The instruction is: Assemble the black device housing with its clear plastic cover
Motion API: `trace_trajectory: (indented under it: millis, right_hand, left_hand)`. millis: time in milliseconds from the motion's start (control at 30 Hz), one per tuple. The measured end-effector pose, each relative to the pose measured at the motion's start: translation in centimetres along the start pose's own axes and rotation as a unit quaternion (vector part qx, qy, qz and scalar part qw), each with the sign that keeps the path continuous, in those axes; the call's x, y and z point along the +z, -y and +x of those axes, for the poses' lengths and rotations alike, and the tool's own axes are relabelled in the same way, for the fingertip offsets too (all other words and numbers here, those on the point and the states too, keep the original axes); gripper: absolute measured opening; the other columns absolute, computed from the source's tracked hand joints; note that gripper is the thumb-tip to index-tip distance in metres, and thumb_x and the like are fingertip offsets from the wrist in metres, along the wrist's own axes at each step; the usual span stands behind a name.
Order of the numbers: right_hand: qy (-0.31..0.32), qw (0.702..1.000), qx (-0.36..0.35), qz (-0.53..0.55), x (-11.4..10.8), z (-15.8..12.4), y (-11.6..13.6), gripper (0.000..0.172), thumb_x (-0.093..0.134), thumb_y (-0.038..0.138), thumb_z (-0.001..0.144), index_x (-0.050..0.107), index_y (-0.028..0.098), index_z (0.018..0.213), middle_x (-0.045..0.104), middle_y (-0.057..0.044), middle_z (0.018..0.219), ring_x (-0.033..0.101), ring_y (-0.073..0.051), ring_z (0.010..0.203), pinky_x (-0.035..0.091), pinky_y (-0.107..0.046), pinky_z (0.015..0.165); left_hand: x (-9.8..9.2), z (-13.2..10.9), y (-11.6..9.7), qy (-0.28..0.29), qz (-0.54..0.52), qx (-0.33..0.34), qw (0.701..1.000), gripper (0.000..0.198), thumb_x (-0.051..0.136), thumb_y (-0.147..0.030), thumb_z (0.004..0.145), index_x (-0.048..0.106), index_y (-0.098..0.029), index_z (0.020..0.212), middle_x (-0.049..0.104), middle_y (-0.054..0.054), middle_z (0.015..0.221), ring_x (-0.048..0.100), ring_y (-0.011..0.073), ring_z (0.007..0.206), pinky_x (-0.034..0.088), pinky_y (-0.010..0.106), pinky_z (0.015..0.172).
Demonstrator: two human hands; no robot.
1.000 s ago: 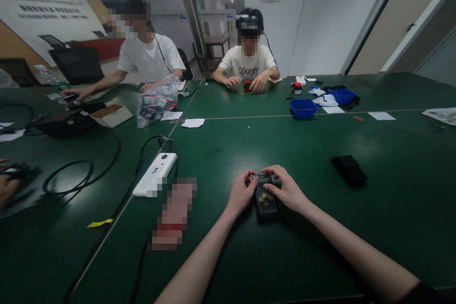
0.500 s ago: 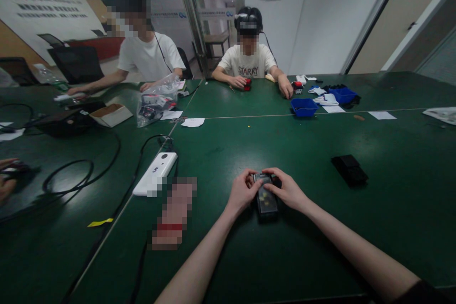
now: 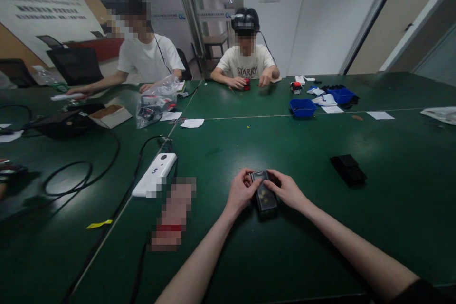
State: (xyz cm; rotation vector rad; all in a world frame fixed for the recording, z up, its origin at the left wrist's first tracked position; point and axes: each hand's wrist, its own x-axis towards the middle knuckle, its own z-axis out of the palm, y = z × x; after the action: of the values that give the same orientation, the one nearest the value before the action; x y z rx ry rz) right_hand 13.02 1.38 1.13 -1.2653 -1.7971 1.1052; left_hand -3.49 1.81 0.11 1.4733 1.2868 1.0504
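Note:
A small dark case with a see-through lid [image 3: 266, 198] lies at the table's near middle, its far end between my two hands. Something yellowish shows dimly through the lid; what it is I cannot make out. My left hand [image 3: 243, 189] grips the case's left side, thumb on top near the far end. From the right, my right hand [image 3: 285, 188] holds it the same way, with its thumb on the lid close to the other thumb. The fingers behind the far edge are partly hidden. Off to the right lies a black pouch [image 3: 348, 170], apart from both hands.
On the green table [image 3: 320, 256], a white power bank marked 5 [image 3: 156, 173] and a blurred-out pinkish item [image 3: 175, 213] lie left, beside black cables [image 3: 117, 161]. A blue tray [image 3: 302, 108] stands farther back. Two people in headsets sit across; another person's hand shows at far left.
My hands stay on the case, the right thumb barely shifted. Across the table, the co-worker's hand has moved from the red-and-white item toward their chest.

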Motion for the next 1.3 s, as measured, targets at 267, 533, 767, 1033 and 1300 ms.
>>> trace_trajectory:
  millis: [267,533,767,1033,1300]
  right_hand:
    - [0.001,1.000,-0.011,0.012,0.3,-0.1,-0.9,0.055,0.054,0.037,0.080,0.042,0.018,0.130,0.058,-0.011,0.122,0.054,-0.023,0.111,0.041,-0.041,0.096]
    - [0.031,0.997,-0.027,0.061,0.3,-0.3,-0.6,0.065,0.050,0.033,0.083,0.021,0.026,0.141,0.048,-0.007,0.133,0.047,-0.021,0.119,0.038,-0.041,0.098]
    - [-0.119,0.984,-0.053,-0.122,-2.9,0.8,-0.9,0.067,0.046,0.030,0.082,0.017,0.024,0.142,0.048,-0.010,0.129,0.046,-0.024,0.117,0.038,-0.042,0.095]
    - [-0.218,0.818,-0.017,-0.532,-10.6,1.8,-4.4,0.054,0.036,0.022,0.083,0.031,0.010,0.135,0.050,-0.021,0.121,0.047,-0.032,0.097,0.038,-0.045,0.080]
    - [-0.230,0.761,0.010,-0.607,-11.5,3.2,-6.5,0.039,0.037,0.013,0.081,0.053,0.014,0.116,0.051,-0.020,0.121,0.045,-0.030,0.094,0.036,-0.042,0.077]
  left_hand:
    - [0.0,-0.1,-0.3,-0.034,-0.022,0.002,0.999,0.029,0.063,-0.033,0.070,0.055,-0.014,0.090,0.047,-0.005,0.058,0.046,0.0087,0.052,0.039,0.019,0.051]
    - [0.0,-0.2,-0.6,-0.029,-0.044,0.019,0.998,0.029,0.063,-0.030,0.071,0.052,-0.015,0.093,0.054,0.001,0.075,0.055,0.0109,0.065,0.047,0.021,0.057]
    - [0.5,-0.3,-0.7,-0.003,-0.131,-0.037,0.991,0.042,0.059,-0.035,0.073,0.043,-0.017,0.108,0.047,-0.001,0.079,0.054,0.0089,0.060,0.050,0.019,0.045]
    - [0.3,-0.3,-0.4,0.019,-0.099,-0.027,0.995,0.036,0.058,-0.036,0.073,0.048,-0.015,0.101,0.049,0.001,0.081,0.056,0.0098,0.062,0.048,0.018,0.042]
    - [0.3,-0.3,-0.3,0.031,-0.083,-0.025,0.996,0.033,0.057,-0.036,0.074,0.049,-0.015,0.098,0.050,0.002,0.082,0.055,0.0096,0.062,0.047,0.017,0.042]
